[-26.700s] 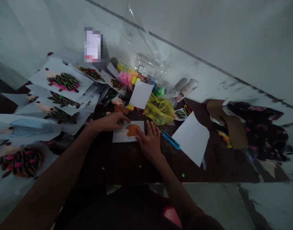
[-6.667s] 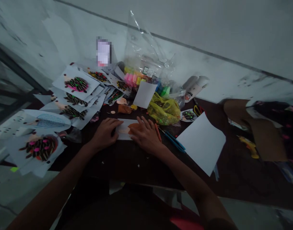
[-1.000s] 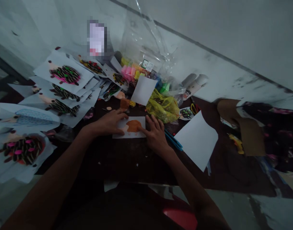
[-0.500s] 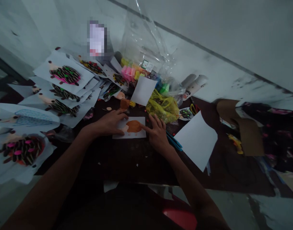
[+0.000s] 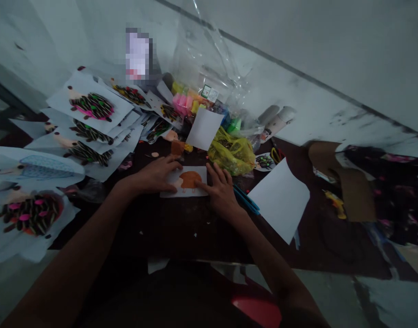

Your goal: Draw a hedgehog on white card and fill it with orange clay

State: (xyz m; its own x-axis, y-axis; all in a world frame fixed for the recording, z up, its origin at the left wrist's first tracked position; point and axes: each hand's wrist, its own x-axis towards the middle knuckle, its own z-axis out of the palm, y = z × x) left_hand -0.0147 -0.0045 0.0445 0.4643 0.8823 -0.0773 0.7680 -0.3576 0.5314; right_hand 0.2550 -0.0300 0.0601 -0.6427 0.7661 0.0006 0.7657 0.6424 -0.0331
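A small white card (image 5: pixel 169 193) lies flat on the dark table, bearing an orange-brown rounded shape (image 5: pixel 189 179) with a pale part at its left end. My left hand (image 5: pixel 157 175) rests on the card's left side, thumb and fingers apart. At the right edge, my right hand (image 5: pixel 222 189) has its fingers spread, and one fingertip touches the right side of the orange shape. Just behind the card is a brown-orange piece (image 5: pixel 178 148). Blue scissors or a similar blue tool (image 5: pixel 246 199) lie beside my right hand.
Hedgehog pictures (image 5: pixel 92 107) on white sheets are piled at the left. Behind are a yellow plastic bag (image 5: pixel 234 155), a clear bag of coloured clay (image 5: pixel 184 102) and a small white sheet (image 5: pixel 205 129). Right: a large white sheet (image 5: pixel 280 200), a yellow glue gun (image 5: pixel 336 204) and brown cardboard (image 5: pixel 359 196).
My right hand has shifted slightly left, and its fingertip has moved further over the orange shape. My left hand has hardly moved.
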